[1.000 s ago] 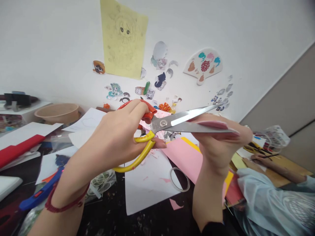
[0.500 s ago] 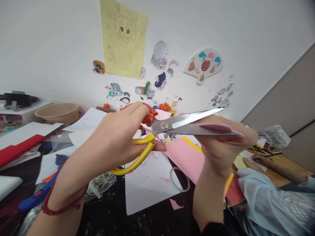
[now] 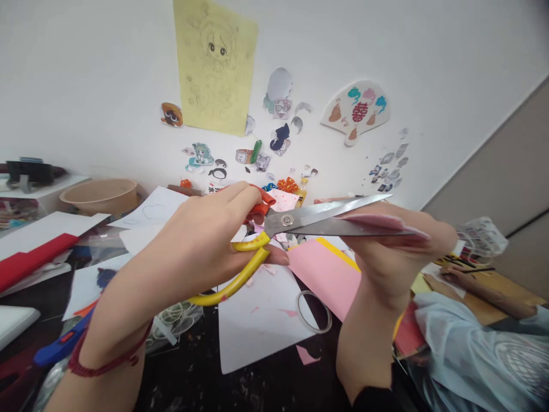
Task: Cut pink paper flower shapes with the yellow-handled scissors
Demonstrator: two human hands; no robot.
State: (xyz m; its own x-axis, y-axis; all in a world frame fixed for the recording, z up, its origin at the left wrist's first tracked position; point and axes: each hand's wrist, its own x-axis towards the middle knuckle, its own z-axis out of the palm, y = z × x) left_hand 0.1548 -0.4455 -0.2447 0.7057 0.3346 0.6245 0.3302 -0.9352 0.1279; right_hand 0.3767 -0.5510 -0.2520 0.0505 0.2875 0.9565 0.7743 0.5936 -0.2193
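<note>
My left hand (image 3: 206, 234) is wrapped round a pair of scissors (image 3: 309, 214) with one red and one yellow handle. The blades point right and stand a little apart, with a folded piece of pink paper (image 3: 377, 223) between them. That paper is pinched in my right hand (image 3: 394, 257), whose fingers are partly hidden behind the blades and the paper. Under the hands lies a white sheet (image 3: 257, 337) with small pink scraps on it. A larger pink scrap (image 3: 307, 355) is on the dark table near the sheet's right edge.
A roll of tape (image 3: 314, 312) and pink sheets (image 3: 321, 274) lie close below my hands. On the left are a blue cutter (image 3: 64, 343), a red bar-shaped object (image 3: 38, 260) and a beige bowl (image 3: 100, 197). A co-worker's sleeve (image 3: 484, 349) is at the right.
The scissor blades have closed slightly, the upper tip coming down towards the pink paper. My right hand has shifted a little to the right with the paper.
</note>
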